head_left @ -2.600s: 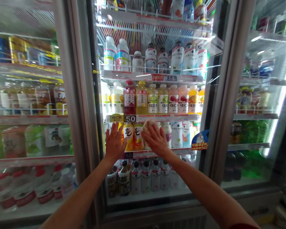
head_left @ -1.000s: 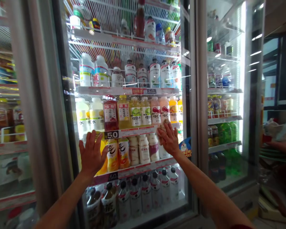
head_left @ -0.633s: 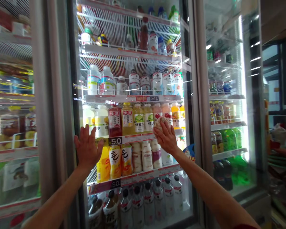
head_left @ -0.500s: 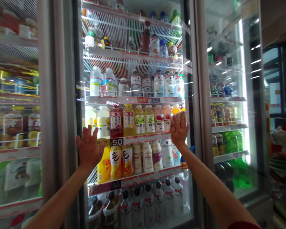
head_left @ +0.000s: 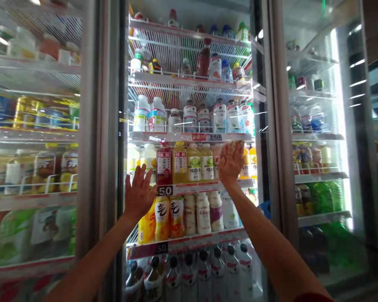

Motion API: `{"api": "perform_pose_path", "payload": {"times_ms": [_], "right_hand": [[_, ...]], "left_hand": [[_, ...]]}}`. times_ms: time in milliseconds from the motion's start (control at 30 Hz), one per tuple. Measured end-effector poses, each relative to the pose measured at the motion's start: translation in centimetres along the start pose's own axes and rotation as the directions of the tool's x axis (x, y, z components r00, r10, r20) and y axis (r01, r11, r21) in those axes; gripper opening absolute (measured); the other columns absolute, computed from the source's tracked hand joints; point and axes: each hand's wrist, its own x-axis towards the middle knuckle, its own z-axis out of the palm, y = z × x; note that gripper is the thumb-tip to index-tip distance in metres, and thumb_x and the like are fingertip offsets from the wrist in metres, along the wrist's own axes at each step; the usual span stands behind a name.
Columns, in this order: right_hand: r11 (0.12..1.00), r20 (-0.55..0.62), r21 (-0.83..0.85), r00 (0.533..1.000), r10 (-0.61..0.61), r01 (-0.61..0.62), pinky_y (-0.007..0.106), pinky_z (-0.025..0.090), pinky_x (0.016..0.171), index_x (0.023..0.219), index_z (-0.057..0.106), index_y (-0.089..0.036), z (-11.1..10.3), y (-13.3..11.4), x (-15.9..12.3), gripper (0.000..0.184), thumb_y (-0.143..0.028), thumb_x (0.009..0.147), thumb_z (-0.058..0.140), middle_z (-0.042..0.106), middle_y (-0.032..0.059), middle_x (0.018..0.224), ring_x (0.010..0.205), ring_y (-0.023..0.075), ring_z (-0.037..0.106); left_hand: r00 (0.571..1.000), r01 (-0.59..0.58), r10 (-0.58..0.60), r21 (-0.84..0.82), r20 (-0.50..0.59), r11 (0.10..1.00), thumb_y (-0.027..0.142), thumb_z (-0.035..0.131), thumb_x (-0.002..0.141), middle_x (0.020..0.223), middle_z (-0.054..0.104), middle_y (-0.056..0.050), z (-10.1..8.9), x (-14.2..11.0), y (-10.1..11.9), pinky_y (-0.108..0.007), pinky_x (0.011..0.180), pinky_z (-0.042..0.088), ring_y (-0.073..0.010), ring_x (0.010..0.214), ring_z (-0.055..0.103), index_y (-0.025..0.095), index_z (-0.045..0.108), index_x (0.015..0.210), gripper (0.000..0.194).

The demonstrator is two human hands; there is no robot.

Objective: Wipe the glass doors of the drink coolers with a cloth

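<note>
My left hand (head_left: 139, 196) rests flat with its fingers spread against the glass door of a drinks fridge, near the door's left edge. Higher up on the right, my right hand (head_left: 230, 167) presses a pale, crumpled cloth (head_left: 236, 147) to the same glass. Only part of the cloth shows, around the fingertips. Behind the glass, a red bottle (head_left: 164, 163) and yellow-green bottles (head_left: 194, 161) stand on the shelf between my hands. My right hand covers several pink-labelled bottles.
A metal door frame (head_left: 272, 126) runs up the right side, and another frame (head_left: 105, 126) up the left. Neighbouring fridge doors show more drinks, including green bottles (head_left: 321, 186). Below my hands stand rows of dark-capped bottles (head_left: 189, 268) and orange bottles (head_left: 161, 218).
My right hand and the cloth have slid left across the glass, from the orange-capped bottles to the pink-labelled ones. My left hand stays near the same spot. The view has shifted left.
</note>
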Motion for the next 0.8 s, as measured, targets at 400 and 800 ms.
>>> {"api": "perform_pose_path", "payload": {"times_ms": [400, 800], "right_hand": [[0.947, 0.038, 0.191, 0.962, -0.271, 0.259, 0.057, 0.012, 0.109, 0.139, 0.028, -0.026, 1.6, -9.8, 2.3, 0.051, -0.027, 0.088, 0.038, 0.022, 0.0048, 0.148, 0.138, 0.0289, 0.01], [0.569, 0.155, 0.514, 0.583, -0.798, 0.642, 0.05, 0.019, 0.11, 0.126, 0.048, -0.022, -0.5, -11.8, -5.2, 0.045, -0.029, 0.081, 0.047, 0.033, 0.008, 0.144, 0.136, 0.0244, 0.021]], "left_hand": [[1.0, 0.022, -0.021, -0.11, 0.016, 0.994, 0.03, 0.039, 0.086, 0.144, 0.029, -0.012, -2.1, 0.4, -1.2, -0.045, 0.111, 0.02, -0.0218, 0.136, 0.021, 0.018, 0.031, 0.135, 0.051], [0.985, -0.007, -0.08, -0.496, -0.154, 0.868, 0.039, 0.023, 0.091, 0.145, 0.023, -0.011, 0.7, 2.2, 5.1, -0.048, 0.111, 0.022, -0.0198, 0.137, 0.014, 0.019, 0.015, 0.139, 0.052]]}}
